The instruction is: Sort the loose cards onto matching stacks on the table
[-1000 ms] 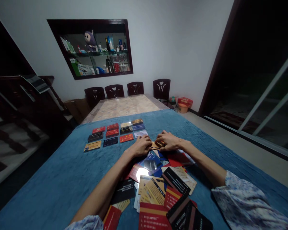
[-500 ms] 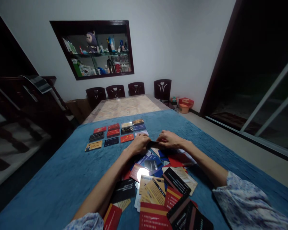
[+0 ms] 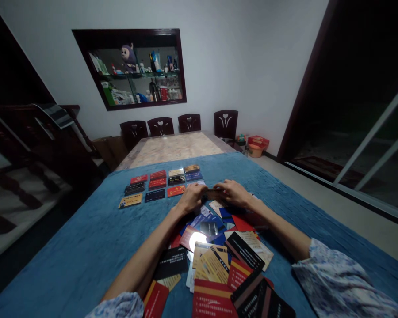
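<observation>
Between my two hands, above the far end of a loose pile, is a dark card, seen nearly edge-on; whether it is one card or a few I cannot tell. My left hand pinches its left end, and my right hand grips its right end with bent fingers. Below them lies the spread pile of cards in red, black, gold and blue, overlapping at many angles. Left of my hands, sorted card stacks stand in rows. A pale card stack is partly hidden behind my left hand.
A blue cloth covers the near part of the table, with a patterned tabletop beyond. Several dark chairs stand at the far end. A wall shelf holds bottles and a plush toy. A bright glare spot hides part of the pile.
The dark card between my hands has tilted and now shows edge-on, a little higher. My right hand has shifted slightly right. The pile and stacks look the same.
</observation>
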Motion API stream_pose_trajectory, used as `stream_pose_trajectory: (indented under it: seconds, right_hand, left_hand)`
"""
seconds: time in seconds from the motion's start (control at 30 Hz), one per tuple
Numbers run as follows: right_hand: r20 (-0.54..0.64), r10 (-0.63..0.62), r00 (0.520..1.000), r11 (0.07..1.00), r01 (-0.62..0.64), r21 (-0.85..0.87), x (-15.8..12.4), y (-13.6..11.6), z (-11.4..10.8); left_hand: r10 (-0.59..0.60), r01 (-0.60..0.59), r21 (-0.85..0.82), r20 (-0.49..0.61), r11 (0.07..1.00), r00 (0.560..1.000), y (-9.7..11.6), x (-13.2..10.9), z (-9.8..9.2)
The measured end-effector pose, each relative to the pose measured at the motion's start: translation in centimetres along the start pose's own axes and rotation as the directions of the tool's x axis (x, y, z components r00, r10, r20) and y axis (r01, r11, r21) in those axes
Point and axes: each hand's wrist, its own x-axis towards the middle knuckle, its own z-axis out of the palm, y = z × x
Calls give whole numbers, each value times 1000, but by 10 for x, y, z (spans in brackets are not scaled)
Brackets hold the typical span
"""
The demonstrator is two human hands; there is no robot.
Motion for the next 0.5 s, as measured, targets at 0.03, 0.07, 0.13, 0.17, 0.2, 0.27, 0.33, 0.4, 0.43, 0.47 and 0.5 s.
stream_pose_trajectory:
  seconds: [0.03,0.07,0.13,0.17,0.2,0.27,0.33,0.4,0.43,0.47,0.5]
  right_hand:
    - [-13,18,1000,1000,-18,-14,0,-1,2]
    - [-26,31,999,999,-32,-27,0,-2,3]
    - [-51,41,998,998,-43,-51,-1,-5,5]
    - [-62,39,997,997,-43,-60,-1,-7,6]
    - [-70,35,997,997,-40,-67,-2,-8,7]
    - [-85,29,996,996,-35,-77,-2,-10,9]
    - [-92,29,995,996,-37,-85,-3,-12,10]
    - [-86,46,995,994,-54,-92,-3,-13,10]
    - [-79,57,995,993,-65,-97,-4,-14,10]
    - [-70,70,995,992,-77,-104,-4,-14,10]
    - [-60,81,995,990,-87,-110,-5,-15,9]
  left_hand:
    - [-9,9,7,-5,1000,1000,1,0,0]
    - [-16,16,18,-8,1000,1000,1,-1,1]
    - [-26,26,49,-4,998,1000,3,-2,1]
    - [-31,31,64,-1,998,1000,4,-2,1]
    - [-36,36,77,1,996,999,5,-2,0]
    - [-51,50,99,5,994,999,7,-3,0]
    - [-65,63,121,10,991,998,8,-3,-1]
    - [-73,70,144,19,987,997,10,-3,-1]
    - [-77,72,155,24,985,997,10,-3,-1]
    - [-80,75,165,29,984,996,10,-3,-1]
    - [-85,78,172,32,982,996,10,-3,0]
